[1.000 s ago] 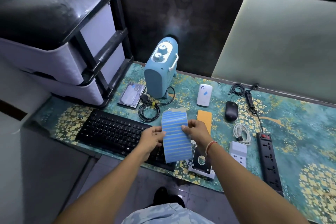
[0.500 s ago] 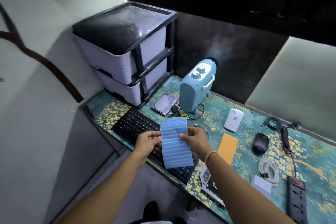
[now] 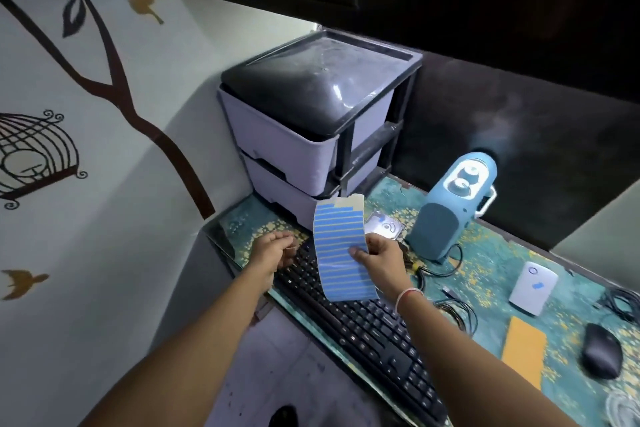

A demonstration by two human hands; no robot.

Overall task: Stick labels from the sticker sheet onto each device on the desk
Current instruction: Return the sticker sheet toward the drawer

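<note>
The sticker sheet (image 3: 341, 253), with rows of blue labels, hangs upright above the black keyboard (image 3: 367, 326). My right hand (image 3: 379, 253) pinches its right edge. My left hand (image 3: 277, 250) is off the sheet, over the keyboard's left end with fingers curled toward the thumb; whether it holds a label is not visible. A hard drive (image 3: 386, 227) behind the sheet and a white box device (image 3: 533, 288) each carry a blue label. A blue heater (image 3: 450, 211) stands at the back and a black mouse (image 3: 601, 354) lies at the right.
A grey two-drawer unit (image 3: 311, 135) with a black top fills the desk's back left corner, against the painted wall. An orange pad (image 3: 523, 350) and black cables (image 3: 457, 315) lie between keyboard and mouse. The desk's front edge (image 3: 301, 315) runs under my forearms.
My left hand has let go of the sheet and moved left over the keyboard. My right hand holds the sheet alone. The view has swung left and up toward the wall.
</note>
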